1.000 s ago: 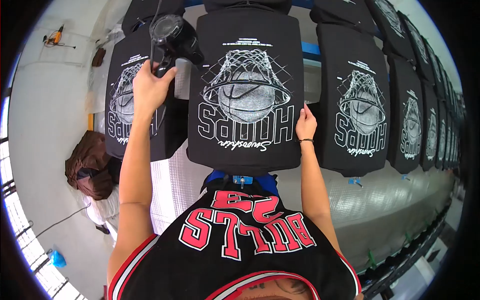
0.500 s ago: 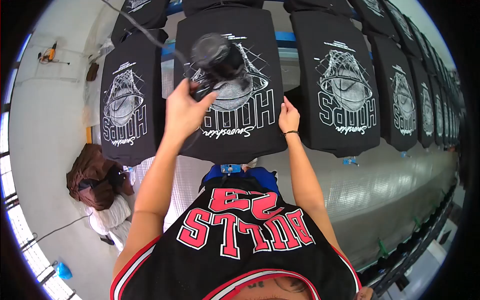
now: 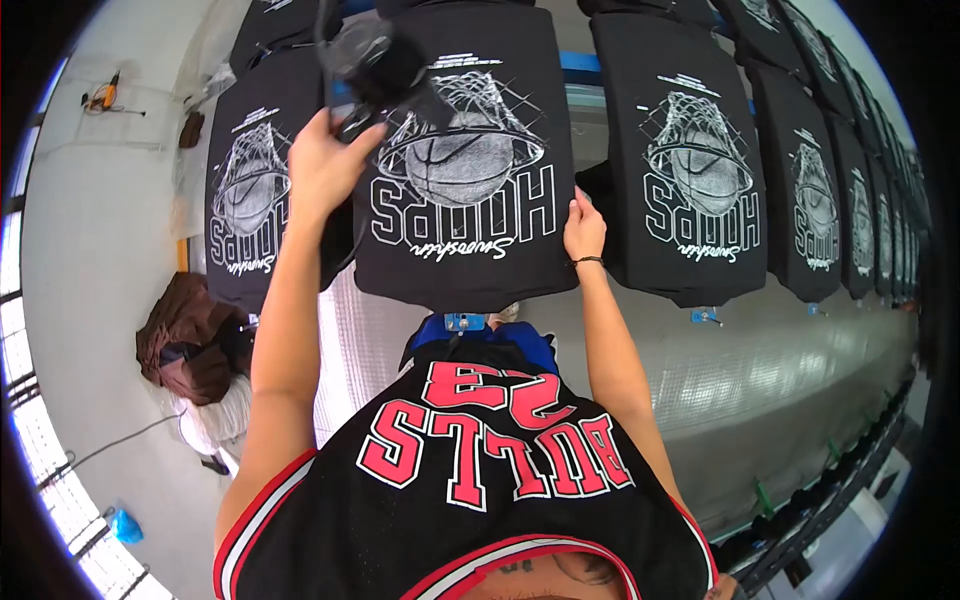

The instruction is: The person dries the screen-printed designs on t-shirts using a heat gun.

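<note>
My left hand [image 3: 328,165] is closed round the handle of a black hair dryer [image 3: 375,62], blurred by motion, with its cord running upward. The dryer hangs over the upper left of a black T-shirt [image 3: 455,265], which is stretched over a flat board. A white print of a basketball in a hoop with upside-down "HOOPS" lettering covers the shirt. At the shirt's right edge, my right hand [image 3: 585,228] pinches the side of the covered board, with some fingers hidden beneath. A dark wristband circles the right wrist.
Matching printed T-shirts stand on boards to the left [image 3: 245,200] and right [image 3: 700,180], with several more rows beyond. Brown cloth [image 3: 190,345] lies in a heap at lower left. An orange tool [image 3: 103,96] and a blue bag [image 3: 126,526] rest on the floor.
My left hand and the hair dryer have moved up and left, uncovering more of the basketball print. My right hand keeps its place at the shirt's edge. The view has shifted slightly.
</note>
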The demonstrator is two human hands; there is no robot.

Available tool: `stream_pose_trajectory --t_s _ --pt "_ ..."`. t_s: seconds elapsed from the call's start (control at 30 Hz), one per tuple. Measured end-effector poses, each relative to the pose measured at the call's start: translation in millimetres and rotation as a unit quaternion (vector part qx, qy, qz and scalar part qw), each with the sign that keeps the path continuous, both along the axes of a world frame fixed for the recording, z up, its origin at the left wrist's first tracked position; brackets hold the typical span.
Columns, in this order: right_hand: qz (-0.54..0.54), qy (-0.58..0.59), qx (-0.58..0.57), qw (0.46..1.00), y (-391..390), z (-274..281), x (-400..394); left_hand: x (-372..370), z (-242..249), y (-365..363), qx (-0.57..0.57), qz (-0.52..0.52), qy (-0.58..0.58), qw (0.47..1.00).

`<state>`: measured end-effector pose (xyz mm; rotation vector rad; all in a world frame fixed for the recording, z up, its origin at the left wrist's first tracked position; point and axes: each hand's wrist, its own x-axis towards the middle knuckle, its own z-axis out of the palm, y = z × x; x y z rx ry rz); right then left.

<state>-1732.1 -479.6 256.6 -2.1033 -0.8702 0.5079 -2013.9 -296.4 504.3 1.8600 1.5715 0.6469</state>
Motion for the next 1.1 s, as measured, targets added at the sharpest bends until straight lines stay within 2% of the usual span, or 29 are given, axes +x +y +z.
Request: stream_pose_trajectory --t_s 0.07,0.17,0.27,0.37,0.47,0.5,0.57,0.6,0.63,0.67,0.7,0.73,0.8,0.87,0.93,1.0,1.07,1.1 --pt "0.004 0.006 0.034 0.999 0 -11 3 -44 8 -29 0.019 0.055 0.039 0.998" --pt "0.008 0.016 0.041 0.999 -2 -10 2 -92 28 -66 0.006 0.072 0.099 0.992" --pt "0.010 0.023 0.050 0.998 -9 -10 -5 -109 19 -104 0.020 0.085 0.091 0.992" --pt "-0.007 0.050 0.045 0.998 -18 -9 -13 -101 24 -134 -0.030 0.048 0.052 0.997" --pt "-0.008 0.078 0.069 0.995 -24 -16 -14 -65 17 -153 -0.046 -0.010 -0.017 0.999" --pt "0.004 0.111 0.028 0.993 -30 3 -12 -48 18 -153 -0.061 -0.035 -0.013 0.997" --pt "0.007 0.209 0.135 0.969 -38 -32 -11 -11 15 -156 -0.091 -0.066 -0.019 0.993" --pt "0.029 0.237 0.129 0.962 -46 -46 -11 15 13 -161 -0.076 -0.078 -0.045 0.993" --pt "0.010 0.314 0.141 0.939 -59 -39 -17 37 7 -159 -0.044 -0.115 -0.021 0.992" --pt "0.005 0.342 0.111 0.933 -77 -19 -21 58 2 -157 -0.012 -0.147 0.003 0.989" --pt "0.008 0.354 0.152 0.923 -94 -26 -26 87 11 -160 -0.052 -0.155 0.004 0.986" --pt "0.012 0.332 0.080 0.940 -114 -10 -25 108 -7 -153 0.006 -0.207 0.007 0.978" --pt "0.013 0.261 0.075 0.962 -159 36 -20 167 -1 -162 -0.035 -0.244 -0.033 0.969" --pt "-0.020 0.215 0.115 0.970 -200 59 6 215 0 -168 -0.028 -0.280 -0.050 0.958" --pt "-0.087 0.259 0.175 0.946 -230 73 52 256 15 -170 -0.092 -0.301 -0.030 0.949" --pt "-0.137 0.177 0.255 0.941 -246 100 108 294 12 -177 -0.039 -0.341 -0.081 0.936" --pt "-0.196 0.089 0.249 0.944 -254 110 173 337 12 -180 -0.030 -0.374 -0.038 0.926" --pt "-0.200 -0.036 0.198 0.959 -255 112 206 359 13 -187 -0.053 -0.378 -0.050 0.923"
